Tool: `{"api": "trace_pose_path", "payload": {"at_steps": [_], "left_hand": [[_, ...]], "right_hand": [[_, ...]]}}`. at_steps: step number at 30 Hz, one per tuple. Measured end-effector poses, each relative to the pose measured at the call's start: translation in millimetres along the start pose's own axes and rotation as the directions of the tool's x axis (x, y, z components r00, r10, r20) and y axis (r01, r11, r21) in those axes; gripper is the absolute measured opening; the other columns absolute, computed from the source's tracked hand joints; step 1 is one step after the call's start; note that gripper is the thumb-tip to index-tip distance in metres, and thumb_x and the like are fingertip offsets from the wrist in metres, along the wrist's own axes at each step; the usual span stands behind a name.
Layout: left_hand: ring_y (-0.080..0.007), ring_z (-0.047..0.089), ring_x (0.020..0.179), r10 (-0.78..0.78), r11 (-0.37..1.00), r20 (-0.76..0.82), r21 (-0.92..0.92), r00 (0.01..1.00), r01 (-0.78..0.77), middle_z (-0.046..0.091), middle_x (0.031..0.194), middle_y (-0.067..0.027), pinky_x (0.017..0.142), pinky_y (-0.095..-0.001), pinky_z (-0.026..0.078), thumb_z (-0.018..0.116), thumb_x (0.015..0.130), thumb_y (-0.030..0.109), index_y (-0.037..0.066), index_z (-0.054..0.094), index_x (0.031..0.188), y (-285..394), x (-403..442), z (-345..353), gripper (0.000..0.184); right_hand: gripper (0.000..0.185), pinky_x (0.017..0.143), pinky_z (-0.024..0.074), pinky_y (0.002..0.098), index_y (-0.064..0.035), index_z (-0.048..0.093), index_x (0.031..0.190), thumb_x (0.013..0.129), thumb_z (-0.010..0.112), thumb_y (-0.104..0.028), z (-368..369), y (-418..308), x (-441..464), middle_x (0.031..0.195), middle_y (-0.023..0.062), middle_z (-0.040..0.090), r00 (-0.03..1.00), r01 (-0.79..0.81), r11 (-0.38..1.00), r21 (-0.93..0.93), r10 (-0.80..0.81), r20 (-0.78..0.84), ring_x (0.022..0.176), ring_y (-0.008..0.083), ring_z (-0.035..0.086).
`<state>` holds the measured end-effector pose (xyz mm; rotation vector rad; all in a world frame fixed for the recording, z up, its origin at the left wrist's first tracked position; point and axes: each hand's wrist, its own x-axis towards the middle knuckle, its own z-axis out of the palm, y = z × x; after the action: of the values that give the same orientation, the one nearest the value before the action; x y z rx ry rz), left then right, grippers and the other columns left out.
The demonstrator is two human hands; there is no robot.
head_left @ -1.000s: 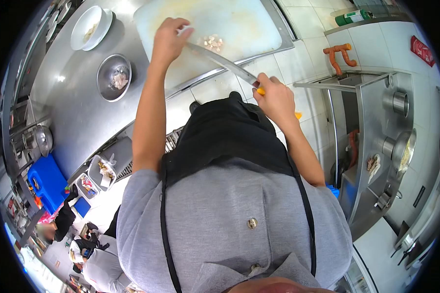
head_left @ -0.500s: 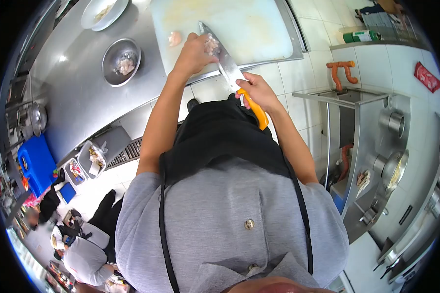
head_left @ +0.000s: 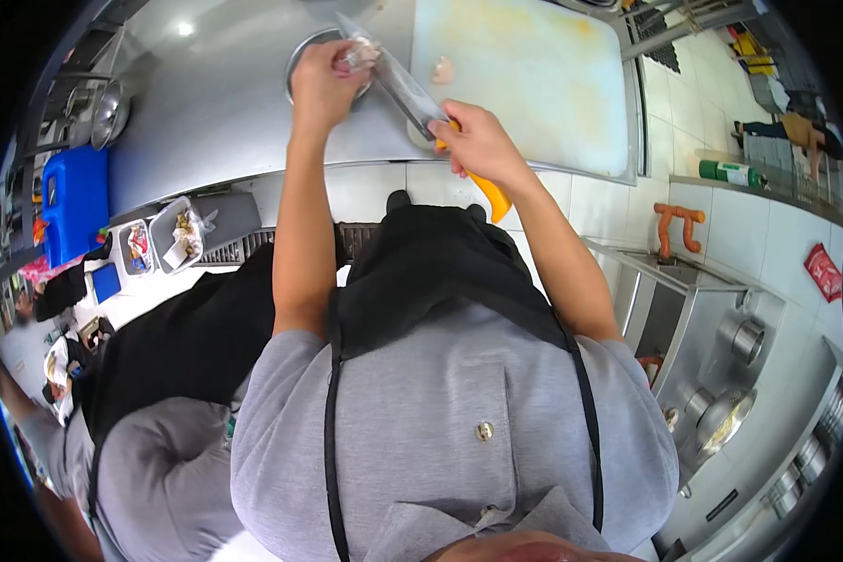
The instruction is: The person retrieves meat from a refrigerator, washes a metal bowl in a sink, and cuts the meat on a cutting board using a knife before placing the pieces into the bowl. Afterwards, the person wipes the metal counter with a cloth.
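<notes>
My right hand (head_left: 482,145) is closed round the yellow handle (head_left: 490,197) of a large kitchen knife, whose wide blade (head_left: 408,94) points up and to the left. Chopped pale pink raw meat (head_left: 360,58) lies by the front part of the blade. My left hand (head_left: 324,89) has its fingers curled round these pieces, over the metal bowl (head_left: 295,70). Hand and blade hide most of the bowl's inside. One small piece of the same meat (head_left: 442,69) rests on the white cutting board (head_left: 543,103).
The steel worktable (head_left: 206,103) carries the bowl and board. Close on my left is a co-worker in a grey shirt (head_left: 173,450) and black apron. Below the table's left part stand grey bins (head_left: 183,239) and a blue plastic container (head_left: 75,201). Metal shelving (head_left: 712,328) with pans is at right.
Both hands and the knife have moved left with the chopped meat, from the board to over the bowl. My view has shifted, and a co-worker now appears close at my left.
</notes>
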<state>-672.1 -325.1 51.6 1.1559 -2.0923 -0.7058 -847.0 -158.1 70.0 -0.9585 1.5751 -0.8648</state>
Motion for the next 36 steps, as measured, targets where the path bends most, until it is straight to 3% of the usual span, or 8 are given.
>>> {"api": "trace_pose_path", "payload": {"at_steps": [1, 3, 7, 13, 23, 26, 30, 36], "left_hand": [[-0.021, 0.067, 0.082, 0.0, 1.0, -0.015, 0.008, 1.0, 0.0, 0.066, 0.103, -0.0118, 0.077, -0.0314, 0.056, 0.085, 0.07, 0.01, 0.001, 0.068, 0.116, -7, 2, -11, 0.049], [-0.0227, 0.068, 0.085, 0.044, 0.982, -0.126, 0.187, 0.991, -0.02, 0.067, 0.108, -0.0112, 0.078, -0.0331, 0.056, 0.083, 0.075, 0.016, 0.002, 0.07, 0.113, -17, 4, -26, 0.043], [-0.0245, 0.069, 0.087, 0.124, 0.992, -0.222, 0.066, 0.967, -0.112, 0.069, 0.107, -0.0114, 0.077, -0.0343, 0.055, 0.081, 0.078, 0.02, 0.002, 0.072, 0.108, -35, 9, -25, 0.036], [-0.0272, 0.071, 0.083, -0.027, 0.994, -0.216, 0.102, 0.976, 0.05, 0.072, 0.093, -0.0133, 0.077, -0.0348, 0.054, 0.076, 0.082, 0.015, 0.002, 0.075, 0.094, -78, 3, -12, 0.018], [-0.0323, 0.068, 0.081, 0.156, 0.945, -0.267, 0.32, 0.951, -0.066, 0.072, 0.088, -0.0126, 0.073, -0.0407, 0.053, 0.074, 0.077, 0.012, 0.006, 0.075, 0.088, -55, 9, -6, 0.013], [-0.0304, 0.068, 0.086, 0.146, 0.966, -0.178, 0.238, 0.973, -0.101, 0.072, 0.088, -0.0115, 0.076, -0.0409, 0.052, 0.073, 0.079, 0.015, 0.008, 0.075, 0.09, -34, 12, 19, 0.013], [-0.0354, 0.066, 0.092, 0.155, 0.983, 0.131, 0.073, 0.979, -0.166, 0.069, 0.094, -0.0166, 0.082, -0.0453, 0.052, 0.07, 0.082, 0.022, 0.005, 0.075, 0.089, 0, 7, 91, 0.019], [-0.0396, 0.065, 0.094, 0.083, 0.968, 0.333, 0.196, 0.939, -0.155, 0.067, 0.103, -0.0192, 0.084, -0.047, 0.053, 0.068, 0.082, 0.026, 0.005, 0.073, 0.094, 27, 20, 127, 0.025]], "right_hand": [[0.023, 0.052, 0.049, 0.0397, 0.0, 0.054, 0.086, 0.093, 0.058, -0.022, 5, -12, 8, 0.074, 0.017, 0.063, 1.0, 0.023, 0.99, -0.14, -0.023, -0.002, 0.054, 0.0242, 0.062], [0.023, 0.06, 0.0491, 0.0434, 0.0011, 0.055, 0.088, 0.093, 0.057, -0.021, 19, -15, 26, 0.076, 0.0197, 0.063, 0.993, 0.115, 0.956, -0.269, -0.121, -0.006, 0.063, 0.0309, 0.064], [0.024, 0.078, 0.0465, 0.0505, 0.0029, 0.057, 0.092, 0.092, 0.055, -0.021, 34, -19, 38, 0.083, 0.0253, 0.065, 0.98, 0.189, 0.893, -0.409, -0.201, 0.013, 0.087, 0.0451, 0.062], [0.026, 0.078, 0.0473, 0.0507, 0.0032, 0.058, 0.093, 0.092, 0.056, -0.023, 38, -22, 40, 0.086, 0.0256, 0.066, 0.993, 0.114, 0.928, -0.354, -0.111, 0.029, 0.085, 0.0443, 0.063], [0.028, 0.08, 0.0479, 0.0488, 0.0034, 0.06, 0.097, 0.091, 0.058, -0.024, 25, -8, 35, 0.086, 0.0267, 0.065, 0.987, 0.138, 0.94, -0.312, -0.158, -0.041, 0.087, 0.0456, 0.062], [0.026, 0.067, 0.0515, 0.045, 0.0028, 0.06, 0.101, 0.093, 0.057, -0.022, 1, 9, 20, 0.082, 0.0217, 0.067, 0.976, 0.118, 0.953, -0.28, -0.163, -0.144, 0.071, 0.0368, 0.066], [0.02, 0.041, 0.0448, 0.0285, 0.0002, 0.056, 0.105, 0.096, 0.055, -0.017, -38, 39, -23, 0.075, 0.011, 0.064, 0.934, -0.012, 0.996, 0.087, 0.042, -0.355, 0.046, 0.0103, 0.054], [0.016, 0.04, 0.0422, 0.0274, -0.0042, 0.046, 0.091, 0.099, 0.053, -0.016, -65, 66, -79, 0.077, 0.0128, 0.062, 0.885, -0.076, 0.988, 0.138, 0.13, -0.447, 0.046, 0.0116, 0.052]]}}
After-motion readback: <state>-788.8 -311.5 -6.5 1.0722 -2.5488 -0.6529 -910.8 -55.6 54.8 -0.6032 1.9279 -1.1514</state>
